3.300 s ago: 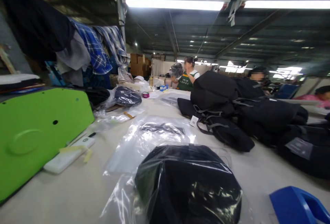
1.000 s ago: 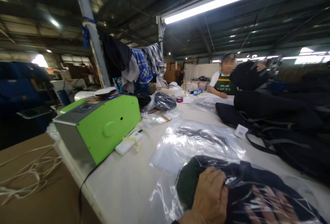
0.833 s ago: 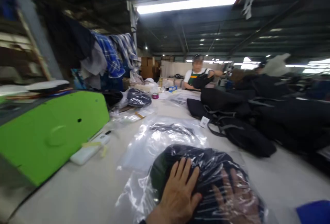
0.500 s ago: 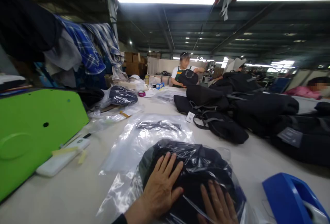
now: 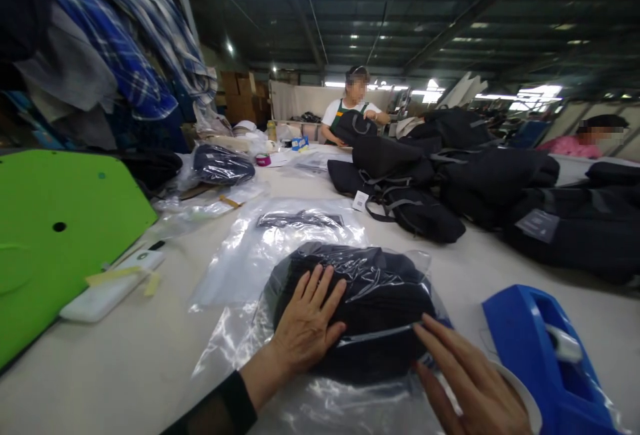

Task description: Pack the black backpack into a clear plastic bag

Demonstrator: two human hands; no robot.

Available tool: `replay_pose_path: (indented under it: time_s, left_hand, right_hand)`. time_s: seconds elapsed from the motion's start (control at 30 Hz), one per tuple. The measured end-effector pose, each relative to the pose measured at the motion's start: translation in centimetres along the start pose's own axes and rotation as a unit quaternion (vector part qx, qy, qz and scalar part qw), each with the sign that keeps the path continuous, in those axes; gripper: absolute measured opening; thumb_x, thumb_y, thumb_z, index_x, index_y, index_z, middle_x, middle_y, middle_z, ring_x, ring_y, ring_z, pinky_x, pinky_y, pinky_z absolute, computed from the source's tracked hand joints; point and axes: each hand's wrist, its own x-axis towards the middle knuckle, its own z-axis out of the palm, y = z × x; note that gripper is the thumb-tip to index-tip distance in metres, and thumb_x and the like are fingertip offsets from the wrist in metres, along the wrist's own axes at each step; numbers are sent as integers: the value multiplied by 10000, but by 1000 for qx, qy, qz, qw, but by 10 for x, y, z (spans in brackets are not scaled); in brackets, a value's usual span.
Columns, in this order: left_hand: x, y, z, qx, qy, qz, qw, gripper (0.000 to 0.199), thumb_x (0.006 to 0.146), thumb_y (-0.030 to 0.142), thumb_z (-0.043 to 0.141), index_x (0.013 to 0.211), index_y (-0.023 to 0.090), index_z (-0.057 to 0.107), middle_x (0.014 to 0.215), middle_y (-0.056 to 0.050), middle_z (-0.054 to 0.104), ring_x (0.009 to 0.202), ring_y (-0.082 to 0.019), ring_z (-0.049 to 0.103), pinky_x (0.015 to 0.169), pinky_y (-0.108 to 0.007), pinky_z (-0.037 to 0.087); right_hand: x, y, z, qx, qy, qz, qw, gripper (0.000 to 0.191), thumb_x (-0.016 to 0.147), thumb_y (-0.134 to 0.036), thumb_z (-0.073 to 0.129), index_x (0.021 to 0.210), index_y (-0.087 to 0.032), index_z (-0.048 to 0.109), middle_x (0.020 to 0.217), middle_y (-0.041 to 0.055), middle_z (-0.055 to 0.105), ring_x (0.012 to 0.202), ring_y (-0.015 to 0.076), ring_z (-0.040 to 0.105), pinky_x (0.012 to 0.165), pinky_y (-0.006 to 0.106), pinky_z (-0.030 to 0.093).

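A black fabric bag lies inside a clear plastic bag on the table in front of me. My left hand rests flat on the wrapped bag, its fingers spread. At the lower right, my right hand is open, with its fingertips at the right edge of the bundle. Whether they touch the plastic I cannot tell. A pale curved edge shows beside that hand; what it belongs to is unclear. Just beyond the bundle lie flat clear plastic bags with dark print.
A blue tape dispenser stands at right. Black bags are heaped at the back right. On the left are a green board and a white phone-like object with yellow tape. A co-worker handles a black bag across the table.
My right hand has moved off the middle of the bundle to its right edge. My left hand stays pressed on top. The camera view has tilted down slightly.
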Motion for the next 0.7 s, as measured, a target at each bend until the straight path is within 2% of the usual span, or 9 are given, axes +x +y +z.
replay_pose_path:
  time_s: [0.1,0.2,0.3,0.43,0.53,0.6,0.7]
  left_hand:
    - [0,-2,0,-8,-10,1,1000,741,818,416,613,1430,175,273,1477,-199,279,1370,-368,208,1067,-509,274]
    - [0,-4,-1,-16,1,6,1000,718,832,405,599,1424,157,278,1469,-223,275,1374,-376,188,1063,-528,275]
    - [-5,-9,-6,-33,20,66,997,647,848,364,584,1402,161,319,1449,-236,305,1374,-380,182,1052,-558,280]
    - [-24,-26,-15,-40,2,168,985,544,850,286,578,1356,223,391,1405,-176,413,1357,-345,264,1046,-592,268]
    - [-42,-42,-18,-26,-19,179,983,578,823,272,617,1356,258,395,1410,-154,417,1346,-341,292,1047,-578,280]
    - [-52,-49,-17,-24,-32,181,983,609,819,285,619,1374,272,370,1426,-142,399,1347,-332,295,1057,-560,280]
    - [-62,-55,-16,-28,-42,183,982,663,807,325,632,1397,272,334,1439,-148,376,1343,-339,300,1054,-571,280]
  right_hand:
    - [4,27,21,-36,-10,-35,999,420,903,-336,433,1271,-150,513,1295,127,552,1194,279,516,826,405,557]
    - [-17,40,35,-52,-49,-110,991,441,886,-295,442,1311,-183,483,1408,124,434,1327,316,333,846,441,545]
    - [-38,49,36,-52,-68,-132,988,505,859,-229,450,1363,-208,421,1439,97,396,1360,296,259,866,395,538]
    - [-45,56,29,-65,-77,-141,985,489,844,-205,458,1332,-219,468,1393,67,464,1326,285,341,859,359,533]
    - [-40,54,26,-99,-70,-158,980,410,853,-300,483,1242,-197,565,1310,94,549,1216,315,490,824,393,536]
    - [-38,50,24,-114,-67,-165,977,432,845,-398,498,1212,-191,590,1269,123,579,1137,332,553,806,419,530]
    - [-44,38,23,-80,-49,-165,982,471,819,-506,519,1221,-269,581,1223,106,614,1095,310,582,813,406,514]
